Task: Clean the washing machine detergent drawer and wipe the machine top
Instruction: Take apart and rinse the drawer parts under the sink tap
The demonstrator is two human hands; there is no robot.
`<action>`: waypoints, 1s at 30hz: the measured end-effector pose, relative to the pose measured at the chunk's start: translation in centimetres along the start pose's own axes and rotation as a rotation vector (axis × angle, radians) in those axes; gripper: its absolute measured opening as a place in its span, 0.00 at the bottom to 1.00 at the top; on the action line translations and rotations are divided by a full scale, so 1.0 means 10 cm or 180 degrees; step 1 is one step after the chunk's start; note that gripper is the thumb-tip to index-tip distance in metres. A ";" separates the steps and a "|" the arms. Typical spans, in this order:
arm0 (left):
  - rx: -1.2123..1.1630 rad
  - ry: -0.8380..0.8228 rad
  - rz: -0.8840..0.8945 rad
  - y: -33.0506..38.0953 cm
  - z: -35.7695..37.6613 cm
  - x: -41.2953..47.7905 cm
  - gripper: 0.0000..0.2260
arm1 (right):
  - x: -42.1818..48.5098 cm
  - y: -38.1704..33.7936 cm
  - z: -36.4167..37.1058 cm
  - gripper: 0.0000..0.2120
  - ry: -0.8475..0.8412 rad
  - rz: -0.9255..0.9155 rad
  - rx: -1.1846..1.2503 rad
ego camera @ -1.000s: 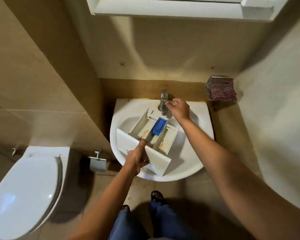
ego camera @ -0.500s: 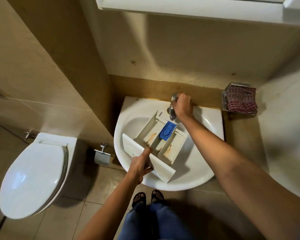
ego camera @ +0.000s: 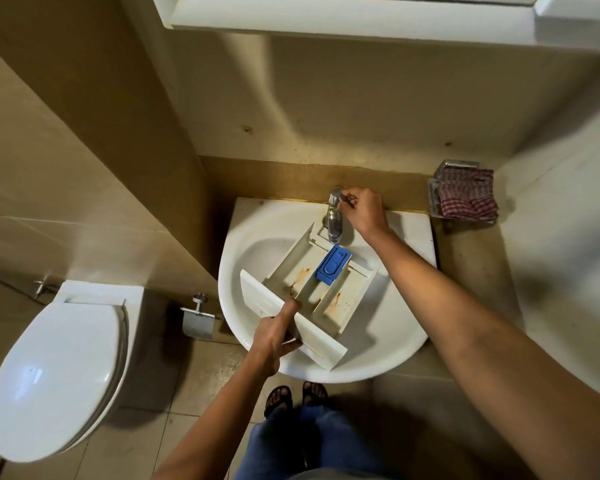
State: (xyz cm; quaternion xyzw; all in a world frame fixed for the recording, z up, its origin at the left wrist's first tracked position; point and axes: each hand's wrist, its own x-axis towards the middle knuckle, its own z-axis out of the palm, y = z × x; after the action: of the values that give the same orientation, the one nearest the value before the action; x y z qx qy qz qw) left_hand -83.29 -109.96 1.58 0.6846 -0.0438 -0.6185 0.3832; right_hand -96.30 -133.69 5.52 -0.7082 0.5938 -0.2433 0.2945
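The white detergent drawer (ego camera: pixel 326 289) lies inside the white basin (ego camera: pixel 395 355), tipped so that its open compartments face up. Its long axis runs on a diagonal: the wide front panel is at the near left, toward the person, and the narrow back end points away and to the right, reaching just under the spout of the metal tap (ego camera: pixel 334 216). A blue insert (ego camera: pixel 333 265) sits in the middle channel near the back end, and rust-coloured stains mark the floors of the compartments on either side. The left hand (ego camera: pixel 278 336) grips the front panel about midway along it, thumb hooked over the top edge into the drawer and the fingers wrapped under the panel's face. The right hand (ego camera: pixel 364 211) is at the top of the tap, fingers curled round its handle. A checked cloth (ego camera: pixel 466 197) is bundled in a holder on the right wall, and a toilet (ego camera: pixel 56 368) with its lid down stands to the left.
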 end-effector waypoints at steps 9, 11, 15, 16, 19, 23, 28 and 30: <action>0.0064 -0.0085 0.0166 0.01 0.04 -0.03 0.26 | 0.03 0.06 0.01 0.15 -0.0066 0.0130 0.0194; 0.0140 -0.0135 0.0211 0.03 0.03 -0.01 0.26 | 0.02 0.07 0.00 0.15 -0.0077 0.0305 0.0536; 0.0230 -0.0273 0.0215 0.05 -0.03 0.10 0.28 | -0.08 0.23 0.01 0.11 -0.0124 0.1005 0.0972; 0.0248 -0.0310 0.0217 0.07 -0.05 0.13 0.27 | -0.11 0.31 0.04 0.10 -0.0131 0.1154 0.1020; 0.0265 -0.0435 0.0181 0.08 -0.10 0.22 0.24 | -0.23 0.44 0.07 0.12 -0.0449 0.1570 0.1152; 0.0085 -0.0693 0.0008 0.04 -0.03 0.25 0.29 | -0.34 0.51 0.11 0.11 -0.1141 0.1691 0.0744; -0.0205 -0.0791 -0.0094 0.02 0.07 0.29 0.27 | -0.34 0.46 0.10 0.14 -0.1082 0.1454 0.0668; -0.0316 -0.0775 -0.0148 0.03 0.08 0.29 0.20 | -0.34 0.46 0.11 0.15 -0.1061 0.1366 0.0653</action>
State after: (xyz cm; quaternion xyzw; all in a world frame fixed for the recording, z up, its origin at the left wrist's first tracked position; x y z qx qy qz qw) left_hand -83.18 -112.06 -0.62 0.5855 -0.0434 -0.7071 0.3940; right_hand -99.30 -130.73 1.51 -0.5631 0.6457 -0.1145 0.5029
